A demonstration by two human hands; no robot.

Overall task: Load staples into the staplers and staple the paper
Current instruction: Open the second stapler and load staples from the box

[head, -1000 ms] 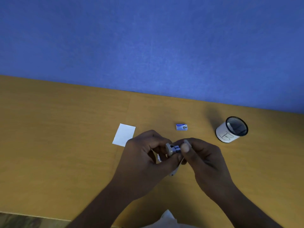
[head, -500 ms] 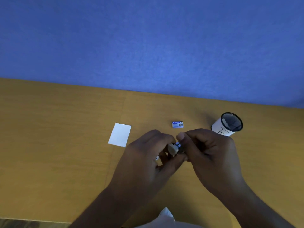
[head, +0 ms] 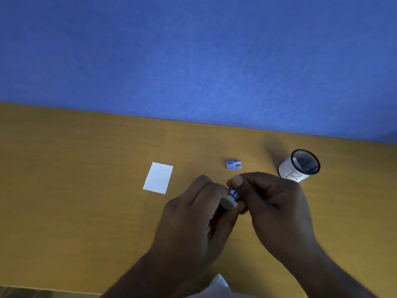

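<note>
1. The stapler (head: 230, 201) is held just above the table (head: 64, 211), between both hands, mostly hidden; only its grey end and a blue part show.
2. The left hand (head: 193, 214) has its fingers curled round the stapler's body.
3. The right hand (head: 272, 203) pinches the stapler's near end with thumb and bent fingers.
4. I judge this to be the loading step; I cannot tell whether any staples are in yet.
5. The staple box (head: 234, 164) lies just beyond the hands.
6. The paper (head: 158, 177) lies flat to the left, apart from the hands, so stapling is still to do.
7. I see only one stapler.
</note>
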